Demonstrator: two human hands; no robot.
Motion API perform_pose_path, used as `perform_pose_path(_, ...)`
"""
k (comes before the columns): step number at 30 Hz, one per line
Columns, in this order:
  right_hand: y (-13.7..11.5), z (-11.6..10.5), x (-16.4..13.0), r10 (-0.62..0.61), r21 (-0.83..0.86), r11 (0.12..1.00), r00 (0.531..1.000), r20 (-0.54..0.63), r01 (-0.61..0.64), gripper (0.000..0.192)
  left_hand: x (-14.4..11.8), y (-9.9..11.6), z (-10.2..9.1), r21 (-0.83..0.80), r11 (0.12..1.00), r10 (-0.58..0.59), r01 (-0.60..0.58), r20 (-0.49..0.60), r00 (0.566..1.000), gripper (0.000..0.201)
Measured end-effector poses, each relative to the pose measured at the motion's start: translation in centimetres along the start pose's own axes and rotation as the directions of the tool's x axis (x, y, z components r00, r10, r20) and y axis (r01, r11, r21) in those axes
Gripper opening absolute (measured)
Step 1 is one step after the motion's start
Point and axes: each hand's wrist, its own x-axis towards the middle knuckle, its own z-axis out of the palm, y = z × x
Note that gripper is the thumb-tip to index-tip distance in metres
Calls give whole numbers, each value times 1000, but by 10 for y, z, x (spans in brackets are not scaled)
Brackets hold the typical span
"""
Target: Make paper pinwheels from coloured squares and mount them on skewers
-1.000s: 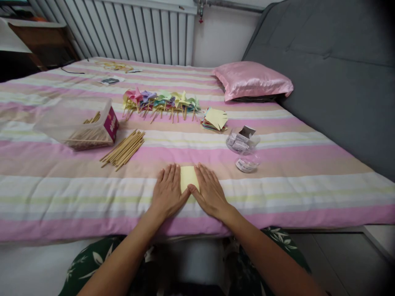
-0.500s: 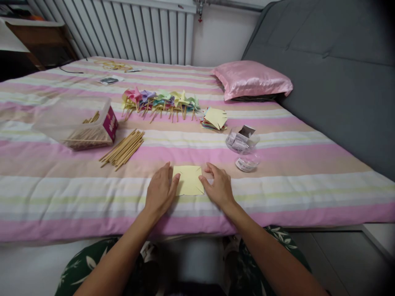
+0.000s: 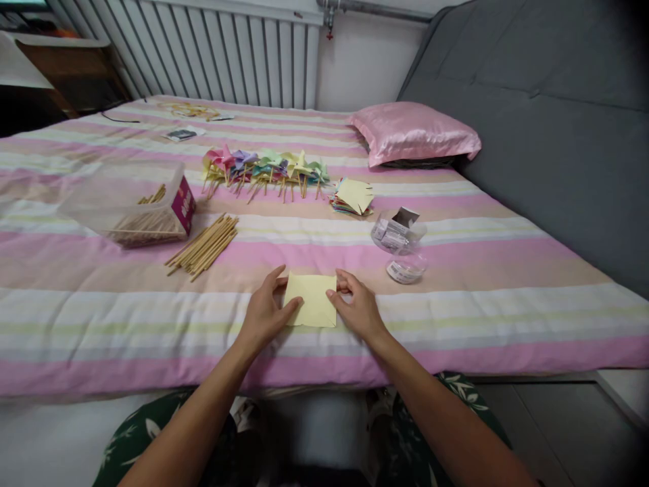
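A pale yellow square of paper (image 3: 313,301) with small slits at its corners is held between my two hands near the bed's front edge. My left hand (image 3: 267,304) grips its left side, thumb on top and fingers behind. On the right side, my right hand (image 3: 357,304) pinches the edge the same way, with its fingertips partly hidden by the sheet. Beyond lie a stack of slit paper squares (image 3: 355,195), yellow on top, and a row of finished paper pinwheels (image 3: 266,166) on sticks. Left of the hands is a loose bundle of wooden sticks (image 3: 204,247).
A clear plastic box (image 3: 122,176) with more sticks stands at the left. Two small clear round containers (image 3: 398,230) sit to the right, one holding small boxes. A pink pillow (image 3: 416,132) rests by the grey headboard (image 3: 532,128); a radiator (image 3: 238,54) is behind the striped bed (image 3: 481,270).
Both hands have taken hold of the yellow paper's sides, and the sheet now looks slightly raised and tilted. My left fingers have slid behind its edge.
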Motion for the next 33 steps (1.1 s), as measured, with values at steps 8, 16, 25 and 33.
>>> perform_pose_path(8, -1, -1, 1, 79, 431, 896, 994, 81, -107, 56, 1, 20, -3, -508, 833, -226, 219, 50, 973, 75)
perform_pose_path(16, -15, -17, 4, -30, 366, 914, 929, -368, 175, 15, 0, 28, -7, -608, 784, -224, 127, -87, 971, 54)
perform_pose_path(25, -25, -18, -5, -446, 90, 883, 884, -139, 460, 8, 7, 32, -13, -802, 323, -445, 503, 340, 828, 44)
perform_pose_path(33, -22, -12, -6, -429, -3, 901, 893, 135, 433, 14, 4, 30, -16, -784, 353, -387, 511, 375, 842, 28)
